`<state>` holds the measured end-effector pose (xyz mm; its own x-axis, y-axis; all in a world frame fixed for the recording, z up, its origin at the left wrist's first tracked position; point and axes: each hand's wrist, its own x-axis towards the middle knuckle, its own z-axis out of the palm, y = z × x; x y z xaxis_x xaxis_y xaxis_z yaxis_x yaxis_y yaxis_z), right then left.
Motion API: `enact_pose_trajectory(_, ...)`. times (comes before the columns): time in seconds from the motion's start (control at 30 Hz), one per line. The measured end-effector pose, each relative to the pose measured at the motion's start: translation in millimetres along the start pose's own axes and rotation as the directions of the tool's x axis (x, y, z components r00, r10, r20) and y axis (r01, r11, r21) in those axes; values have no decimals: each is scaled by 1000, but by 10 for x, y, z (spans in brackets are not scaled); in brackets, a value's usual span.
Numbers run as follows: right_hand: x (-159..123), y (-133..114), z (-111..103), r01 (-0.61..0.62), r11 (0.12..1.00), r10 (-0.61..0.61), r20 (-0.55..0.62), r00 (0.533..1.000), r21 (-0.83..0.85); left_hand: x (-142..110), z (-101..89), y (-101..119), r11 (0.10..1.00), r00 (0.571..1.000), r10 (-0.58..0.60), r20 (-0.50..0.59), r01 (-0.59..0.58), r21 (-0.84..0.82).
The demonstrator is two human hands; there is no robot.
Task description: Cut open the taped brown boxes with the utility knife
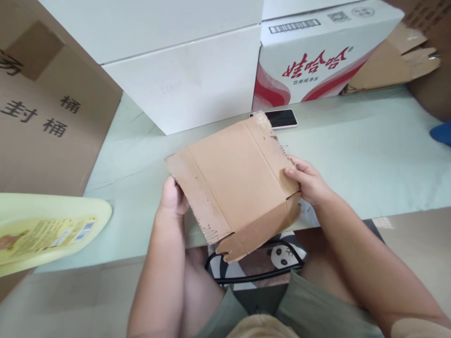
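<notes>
I wear grey-green shorts (317,303) low in the frame, a beige top (261,327) at bottom centre, a beige sleeve (417,328) at lower right; my left hand (172,197) and right hand (309,182) are bare.

Left forearm (158,277) and right forearm (369,251) reach forward, converging on cardboard (239,173). Left grip (172,197) closed on its left edge, fingers mostly hidden behind it. Right grip (308,182) pinches its right edge, thumb (293,174) on its upper face.

Light is bright and soft, edges stretched
</notes>
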<state>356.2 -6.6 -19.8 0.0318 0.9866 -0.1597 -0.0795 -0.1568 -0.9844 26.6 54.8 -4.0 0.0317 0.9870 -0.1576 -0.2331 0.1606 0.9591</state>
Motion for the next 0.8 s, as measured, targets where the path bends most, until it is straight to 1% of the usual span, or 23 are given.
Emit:
enact_pose_trajectory(0.1,35,25,27,121,981,-129,-45,991,-152,-10,1,32,997,999,-35,36,38,-73)
enact_pose_trajectory(0.2,51,63,51,130,950,-155,-66,986,-282,-61,31,44,993,992,-94,80,99,-59)
enact_pose_trajectory(0.27,51,97,59,129,930,-167,-84,982,-344,-92,58,39,984,983,-177,56,177,-1)
enact_pose_trajectory(0.33,55,127,46,125,933,-171,-110,979,-339,-97,65,36,976,976,-217,-15,217,27)
enact_pose_trajectory(0.37,61,135,29,119,943,-165,-127,978,-312,-86,53,39,980,979,-196,-61,197,21)
enact_pose_trajectory(0.4,70,138,5,104,956,-148,-143,979,-274,-66,30,44,989,983,-147,-109,149,7)
enact_pose_trajectory(0.47,93,126,-51,73,981,-104,-171,980,-180,-6,-48,55,1000,980,-2,-198,-4,-26)
enact_pose_trajectory(0.53,112,97,-92,43,996,-54,-169,984,-73,63,-138,55,989,962,123,-244,-140,-56)
enact_pose_trajectory(0.57,115,81,-96,30,999,-33,-153,988,-20,93,-176,49,981,955,155,-255,-180,-78)
enact_pose_trajectory(0.63,106,53,-65,10,998,-4,-88,996,70,134,-222,25,969,944,186,-272,-223,-111)
enact_pose_trajectory(0.7,76,32,10,-35,993,32,28,999,116,148,-223,1,966,943,183,-278,-225,-128)
enact_pose_trajectory(0.8,12,15,148,-85,993,65,213,975,85,136,-179,-12,967,943,193,-271,-230,-112)
